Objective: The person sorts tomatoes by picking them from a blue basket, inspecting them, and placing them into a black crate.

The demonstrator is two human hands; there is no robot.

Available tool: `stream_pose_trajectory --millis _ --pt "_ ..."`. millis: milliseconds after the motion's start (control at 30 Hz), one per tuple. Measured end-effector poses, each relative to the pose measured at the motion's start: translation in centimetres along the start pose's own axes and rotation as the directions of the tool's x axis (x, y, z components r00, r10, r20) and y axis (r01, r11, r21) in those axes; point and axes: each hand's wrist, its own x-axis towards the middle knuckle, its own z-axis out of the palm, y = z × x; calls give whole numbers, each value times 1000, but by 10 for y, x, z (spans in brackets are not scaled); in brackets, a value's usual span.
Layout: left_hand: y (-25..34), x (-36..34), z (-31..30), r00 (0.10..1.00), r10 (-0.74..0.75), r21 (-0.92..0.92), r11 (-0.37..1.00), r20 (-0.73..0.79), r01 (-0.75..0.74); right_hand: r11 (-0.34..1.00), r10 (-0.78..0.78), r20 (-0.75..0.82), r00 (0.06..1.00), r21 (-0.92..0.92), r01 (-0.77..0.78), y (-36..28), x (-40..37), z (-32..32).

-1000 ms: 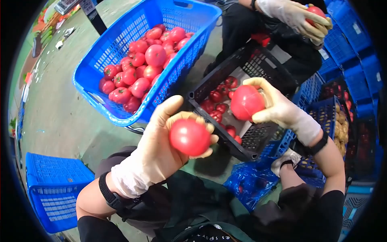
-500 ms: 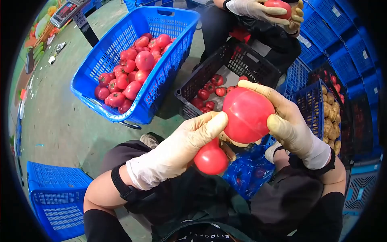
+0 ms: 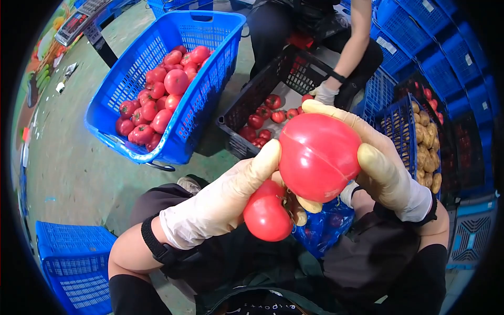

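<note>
Both of my gloved hands hold a large pinkish-red tomato (image 3: 320, 156) up close in the middle of the head view. My right hand (image 3: 386, 157) grips it from the right, thumb on the near side and a finger over the top. On its left side rests the thumb of my left hand (image 3: 220, 194). A second, smaller tomato (image 3: 266, 212) is tucked in my left hand's lower fingers, its stem end facing right. Below them, a blue plastic bag (image 3: 326, 228) with dark contents lies between my legs.
A blue basket (image 3: 202, 110) of tomatoes stands ahead left; a black crate (image 3: 236, 131) with several tomatoes is ahead. A co-worker's gloved hand (image 3: 326, 93) reaches into that crate. Potatoes (image 3: 426, 139) fill a crate at right, near stacked blue crates (image 3: 436, 63). Another blue basket (image 3: 76, 262) sits lower left.
The large tomato has come closer and turned slightly in my hands. The smaller one has tilted to show its stem end. The co-worker's hand has gone from a held tomato down into the black crate.
</note>
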Motion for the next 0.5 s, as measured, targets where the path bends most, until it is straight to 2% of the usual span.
stream_pose_trajectory --millis 100,167,300,333,400,433,500 --pt "-2 0 2 1000 -17 -26 1000 -7 17 994 12 23 1000 107 -14 -3 -5 6" --pt "-2 -2 0 1000 7 47 999 17 -8 992 -4 19 1000 123 2 -2 -7 7" --pt "-3 -3 3 998 65 25 998 27 -66 992 -69 -8 998 106 69 2 -10 8" --pt "2 -3 2 997 72 83 994 28 -74 992 -68 -7 998 109 68 5 -9 8" --pt "7 -4 4 997 77 140 987 29 -80 976 -184 -5 983 120 183 13 -7 6" --pt "7 -4 6 997 73 184 981 -21 -68 976 -182 -8 983 123 181 14 -8 4" --pt "4 -1 8 996 64 223 974 -65 -48 964 -218 98 971 -135 230 14 -9 -1"
